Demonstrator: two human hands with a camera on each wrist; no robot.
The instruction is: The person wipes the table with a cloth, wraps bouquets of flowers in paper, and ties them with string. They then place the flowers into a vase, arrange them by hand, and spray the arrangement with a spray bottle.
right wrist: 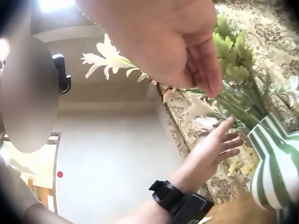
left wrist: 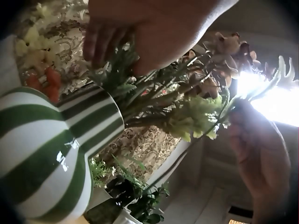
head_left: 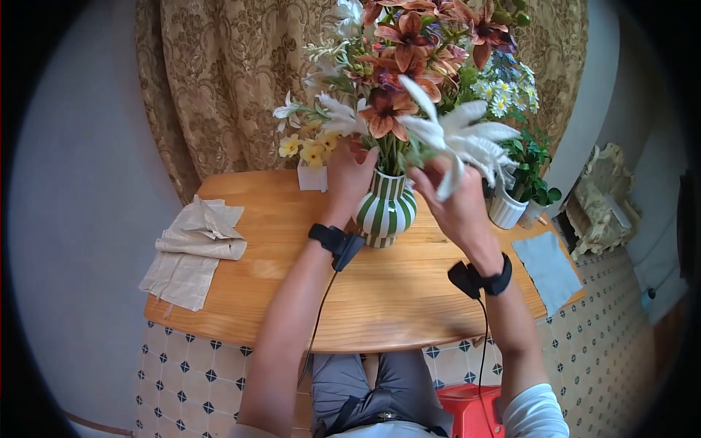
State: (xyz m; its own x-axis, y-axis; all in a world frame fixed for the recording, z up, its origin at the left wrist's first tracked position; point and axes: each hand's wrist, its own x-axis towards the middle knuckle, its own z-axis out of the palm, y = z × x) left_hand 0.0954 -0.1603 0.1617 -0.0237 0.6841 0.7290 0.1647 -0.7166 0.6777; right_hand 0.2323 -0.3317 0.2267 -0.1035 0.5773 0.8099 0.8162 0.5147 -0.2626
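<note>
A green-and-white striped vase [head_left: 385,208] stands on the wooden table, filled with a tall bouquet. Orange-brown lilies [head_left: 388,111] rise from its middle. My right hand [head_left: 456,201], to the right of the vase mouth, pinches the stem of a large white flower [head_left: 467,139]. In the left wrist view that bare stem [left wrist: 180,156] slants down outside the vase, below the right hand. At the left of the bouquet, my left hand [right wrist: 217,147] rests against the stems just over the rim, its fingers spread. Yellow flowers [head_left: 312,151] sit beside it.
Crumpled beige paper [head_left: 193,252] lies at the table's left, a grey-blue cloth [head_left: 548,271] at its right edge. Potted green plants in white pots [head_left: 507,208] and white daisies [head_left: 504,95] stand at the right. Behind hangs a patterned curtain [head_left: 226,87]; a red stool [head_left: 467,409] is below.
</note>
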